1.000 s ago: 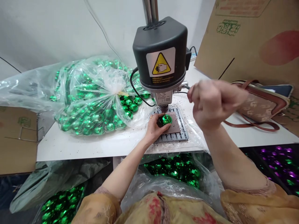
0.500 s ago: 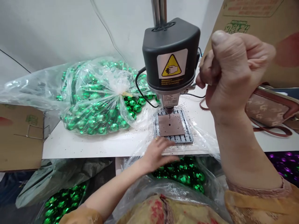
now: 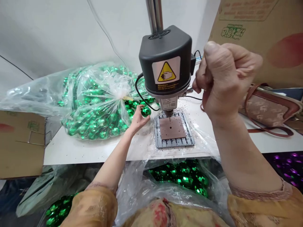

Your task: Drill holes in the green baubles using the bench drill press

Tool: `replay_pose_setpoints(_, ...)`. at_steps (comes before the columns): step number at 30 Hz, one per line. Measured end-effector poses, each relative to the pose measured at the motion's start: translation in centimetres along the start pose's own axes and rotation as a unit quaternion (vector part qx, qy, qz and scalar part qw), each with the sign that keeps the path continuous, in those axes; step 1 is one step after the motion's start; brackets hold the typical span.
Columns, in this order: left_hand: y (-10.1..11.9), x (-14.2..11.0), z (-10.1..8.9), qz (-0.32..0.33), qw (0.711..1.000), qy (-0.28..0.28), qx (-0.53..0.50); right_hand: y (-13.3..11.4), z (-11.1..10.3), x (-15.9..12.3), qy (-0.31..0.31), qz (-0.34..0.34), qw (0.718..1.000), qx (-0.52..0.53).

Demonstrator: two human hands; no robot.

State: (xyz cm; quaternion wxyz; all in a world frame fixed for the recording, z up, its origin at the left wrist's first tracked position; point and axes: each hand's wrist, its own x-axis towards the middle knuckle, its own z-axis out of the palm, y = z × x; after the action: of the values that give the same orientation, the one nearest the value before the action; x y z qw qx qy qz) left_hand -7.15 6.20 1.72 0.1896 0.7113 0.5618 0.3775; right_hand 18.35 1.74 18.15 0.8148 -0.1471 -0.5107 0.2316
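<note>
My left hand [image 3: 138, 121] reaches to the left of the drill press, with thumb and fingers closed around a shiny green faceted ball [image 3: 146, 111]. Beside it lies a tied clear plastic bag [image 3: 94, 104] full of similar green balls. My right hand [image 3: 228, 78] is raised in a fist at the right of the drill head [image 3: 165, 60]. Its fingertips are on the metal feed lever [image 3: 188, 90], whose outer end my hand hides. Under the chuck [image 3: 169, 113], a brown square plate [image 3: 172, 128] with one small hole sits on the slotted grey base [image 3: 190, 140].
Dark shavings dot the white table [image 3: 78, 153]. Below its front edge, more green balls [image 3: 184, 176] lie in an open plastic bag. Cardboard boxes [image 3: 21, 148] stand at both sides. At right are a patterned handbag [image 3: 267, 107] and purple balls [image 3: 287, 165].
My left hand has moved from the front of the drill base up and left to the bagged balls and closed on one. My right hand stays at the lever; the view has shifted slightly.
</note>
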Motion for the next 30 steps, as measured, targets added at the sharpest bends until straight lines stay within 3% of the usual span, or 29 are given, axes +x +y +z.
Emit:
replay_pose_setpoints(4, 2.3, -3.4, 1.4, -0.018, 0.981, -0.074, -0.177, 0.1, 0.0, 0.0, 0.001, -0.010, 1.000, 0.006)
replay_pose_setpoints(8, 4.1, -5.0, 2.9, -0.054, 0.953, -0.130, -0.267, 0.5, 0.0, 0.1, -0.004, -0.023, 1.000, 0.013)
replay_pose_setpoints(19, 5.8, -4.2, 4.6, -0.026, 0.973, -0.149, -0.173, 0.4, -0.1, -0.1, -0.018, -0.042, 0.999, 0.013)
replay_pose_setpoints(23, 5.8, -4.3, 4.5, 0.013, 0.990, -0.111, -0.087, 0.5, -0.2, -0.3, -0.016, -0.039, 0.998, -0.048)
replay_pose_setpoints(27, 5.2, -4.4, 4.5, 0.039, 0.993, -0.069, -0.092, 0.7, -0.2, -0.3, -0.011, -0.025, 0.993, -0.114)
replay_pose_setpoints(30, 4.9, -4.4, 4.5, 0.049, 0.992, -0.071, -0.092, 0.8, -0.1, -0.3, -0.008, -0.031, 0.995, -0.096)
